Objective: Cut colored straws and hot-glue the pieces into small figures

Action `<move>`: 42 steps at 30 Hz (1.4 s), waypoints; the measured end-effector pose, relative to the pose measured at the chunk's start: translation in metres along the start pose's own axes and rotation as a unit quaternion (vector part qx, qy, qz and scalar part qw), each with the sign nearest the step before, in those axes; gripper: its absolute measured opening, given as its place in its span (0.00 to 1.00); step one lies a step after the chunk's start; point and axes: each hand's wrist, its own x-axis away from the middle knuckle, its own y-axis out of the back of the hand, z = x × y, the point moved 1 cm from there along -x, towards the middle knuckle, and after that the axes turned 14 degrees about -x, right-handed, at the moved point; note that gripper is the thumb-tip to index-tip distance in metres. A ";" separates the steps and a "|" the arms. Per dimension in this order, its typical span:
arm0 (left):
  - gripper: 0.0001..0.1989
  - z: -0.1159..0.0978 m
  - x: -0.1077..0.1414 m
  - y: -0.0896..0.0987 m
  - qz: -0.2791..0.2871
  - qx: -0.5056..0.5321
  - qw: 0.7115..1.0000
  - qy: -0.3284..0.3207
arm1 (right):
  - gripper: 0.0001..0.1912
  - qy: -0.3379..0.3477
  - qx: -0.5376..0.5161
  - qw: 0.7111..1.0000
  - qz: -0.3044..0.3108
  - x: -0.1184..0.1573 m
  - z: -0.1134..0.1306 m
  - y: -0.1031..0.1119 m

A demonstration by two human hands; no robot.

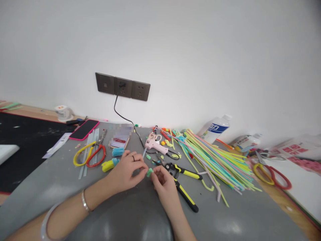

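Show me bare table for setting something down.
Bare grey tabletop lies between left forearm and right forearm, between left forearm and translucent flat sticks, and right of yellow-and-black pliers, in front of multicoloured fuzzy pipe cleaners. Crowded: beyond left hand and right hand, around pink plastic glue gun.

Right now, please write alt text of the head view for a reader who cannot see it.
Left hand and right hand hold a small green piece between them over a grey table. Around them lie a pink glue gun, pliers, scissors and many pipe cleaners.
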 end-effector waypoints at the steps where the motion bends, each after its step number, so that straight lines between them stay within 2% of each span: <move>1: 0.09 0.000 0.000 0.000 -0.005 0.002 1.000 0.002 | 0.19 0.001 0.000 1.000 -0.001 0.000 0.000 0.000; 6: 0.08 0.004 0.000 0.001 -0.034 0.025 0.999 0.017 | 0.19 0.003 -0.004 1.000 0.004 0.001 -0.002 0.000; 11: 0.16 0.005 0.000 0.001 0.000 0.085 0.996 0.016 | 0.19 0.000 -0.009 1.000 0.006 0.001 -0.004 0.001; 20: 0.16 0.008 0.002 -0.005 0.041 0.147 0.984 0.088 | 0.18 -0.008 -0.004 1.000 0.003 0.002 -0.006 0.003; 29: 0.14 0.007 0.001 -0.004 0.059 0.130 0.986 0.089 | 0.17 -0.005 -0.008 1.000 -0.002 0.003 -0.005 0.003; 36: 0.12 0.008 -0.001 -0.004 0.057 0.080 0.994 0.042 | 0.17 -0.007 -0.007 1.000 -0.004 0.003 -0.006 0.004; 42: 0.12 0.009 -0.001 -0.004 0.059 0.054 0.996 0.036 | 0.18 -0.008 -0.010 1.000 -0.009 0.003 -0.006 0.004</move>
